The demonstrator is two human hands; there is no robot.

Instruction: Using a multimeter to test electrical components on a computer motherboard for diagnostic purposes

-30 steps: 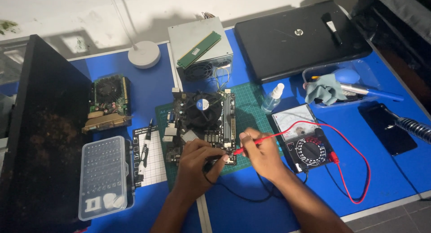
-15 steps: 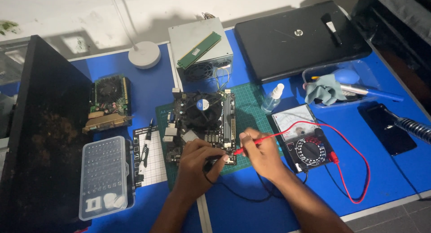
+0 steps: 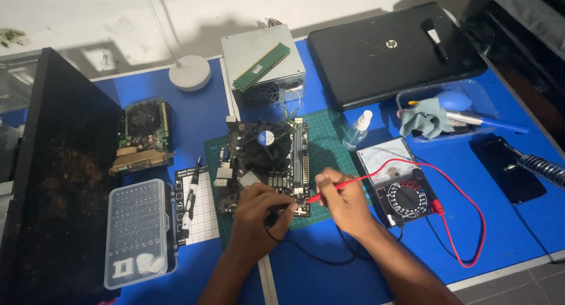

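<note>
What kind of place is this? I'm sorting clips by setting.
Probably an electronics or computer repair bench: a motherboard on a green cutting mat, an analog multimeter with its red probe in the right hand, and a screwdriver bit case.

Red probe and lead, green gridded mat, blue table, black laptop

Light is falling from above and behind the bench, brightening the pale wall and the blue table while the near edge is sitting dimmer. The black panel at the left is swallowing detail. A soft sheen is showing on the closed laptop. Both hands are casting short shadows. Focus is holding sharp at centre, and the corners are bending slightly
</note>
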